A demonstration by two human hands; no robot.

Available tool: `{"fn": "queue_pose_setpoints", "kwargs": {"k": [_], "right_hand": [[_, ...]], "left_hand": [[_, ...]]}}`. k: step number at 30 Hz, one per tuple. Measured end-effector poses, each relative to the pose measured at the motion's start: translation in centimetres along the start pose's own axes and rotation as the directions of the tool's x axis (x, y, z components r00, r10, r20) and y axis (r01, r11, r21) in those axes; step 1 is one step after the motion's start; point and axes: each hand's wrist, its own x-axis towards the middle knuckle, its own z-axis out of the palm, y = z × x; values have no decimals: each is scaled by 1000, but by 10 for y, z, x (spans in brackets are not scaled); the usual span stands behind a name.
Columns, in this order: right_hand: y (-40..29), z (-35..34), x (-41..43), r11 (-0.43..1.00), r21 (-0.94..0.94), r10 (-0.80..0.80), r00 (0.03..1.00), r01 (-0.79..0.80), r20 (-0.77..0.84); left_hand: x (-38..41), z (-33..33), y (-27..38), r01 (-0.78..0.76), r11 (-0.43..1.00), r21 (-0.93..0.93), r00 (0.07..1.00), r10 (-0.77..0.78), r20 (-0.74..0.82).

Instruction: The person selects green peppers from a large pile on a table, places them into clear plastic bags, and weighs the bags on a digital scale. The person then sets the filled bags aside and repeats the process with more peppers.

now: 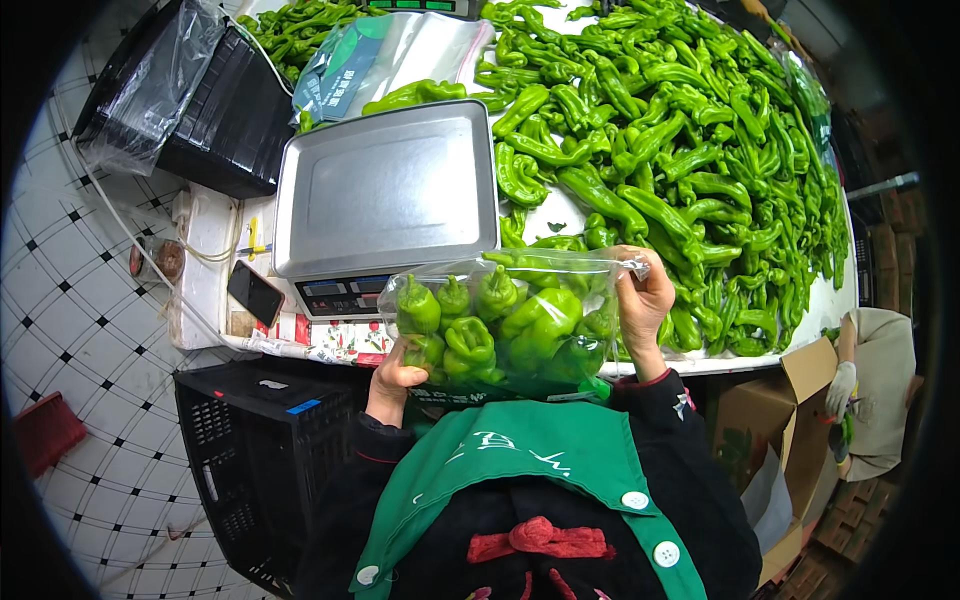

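Observation:
A clear plastic bag (517,330) of green peppers spans the space between my two hands, at the table's front edge. My left hand (396,379) grips its lower left side, thumb towards me. At the upper right corner, my right hand (643,296) pinches the bag's edge between thumb and fingers. Several peppers (470,349) show through the film, and printing runs along the bag's bottom. Just beyond the bag stands a digital scale with a bare metal pan (386,191); the bag partly hides its display panel (341,294).
Loose green peppers (675,165) cover the table's right side. Flat printed bags (360,64) lie behind the scale. Left are a phone (255,292), a yellow-handled tool (253,236) and a black-wrapped stack (225,112). Below stands a black crate (255,450); a person's gloved hand (841,390) is beyond a carton (757,405).

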Motion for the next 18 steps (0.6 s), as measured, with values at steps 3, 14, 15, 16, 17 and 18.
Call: {"fn": "queue_pose_setpoints", "kwargs": {"k": [3, 14, 15, 16, 17, 18], "right_hand": [[4, -3, -9, 936, -286, -194, 979, 204, 61], [-21, -25, -26, 889, -35, 354, 636, -457, 686], [-21, -23, -28, 915, -48, 327, 668, -400, 669], [-22, -19, -32, 938, -62, 297, 697, -341, 653], [-24, -15, -36, 956, -78, 265, 723, -281, 638], [-29, -9, -39, 922, -124, 357, 682, -366, 638]], "left_hand": [[-1, -1, -2, 1, 1000, -8, 1000, -1, -5], [8, 42, 20, -19, 999, 41, 996, 22, -87], [9, 42, 21, -16, 998, 64, 997, 21, -73], [10, 39, 19, -37, 996, 83, 997, 42, -59], [11, 37, 18, -40, 994, 102, 998, 44, -38], [11, 36, 17, -41, 992, 121, 999, 44, -21]]}}
